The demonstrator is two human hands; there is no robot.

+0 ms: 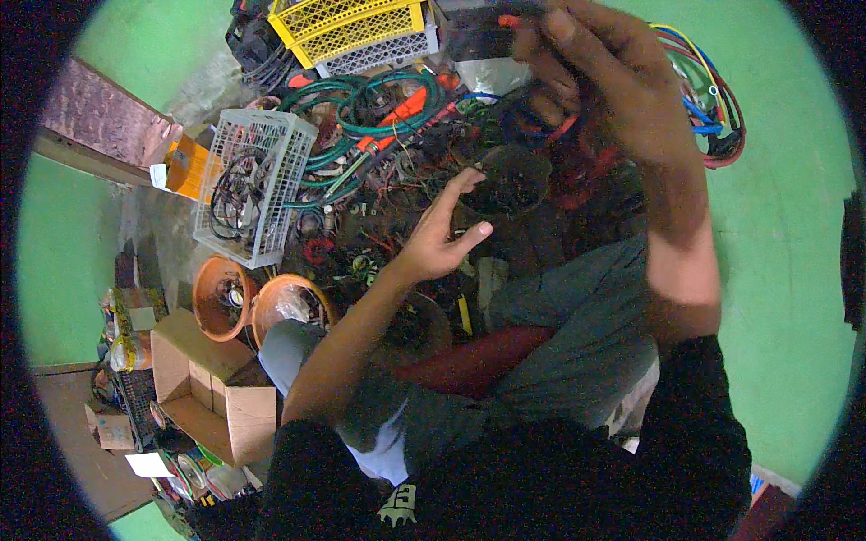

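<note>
Wires (pixel 550 126), red and blue, run from the raised right hand (pixel 600 86) down to the scrap pile (pixel 388 180) on the floor. Right-hand fingers are curled shut on the wires, near a dark block (pixel 478 36). Left hand (pixel 442 234) is open, fingers spread, holding nothing, just beside a dark pot (pixel 514 180). A white crate (pixel 253 185) lies at the pile's left edge; two orange bowls (pixel 221 298) sit below it.

Left hand (pixel 442 236) reaches forward, fingers spread and thumb out, while right hand (pixel 600 77) is raised high, fingers curled.
</note>
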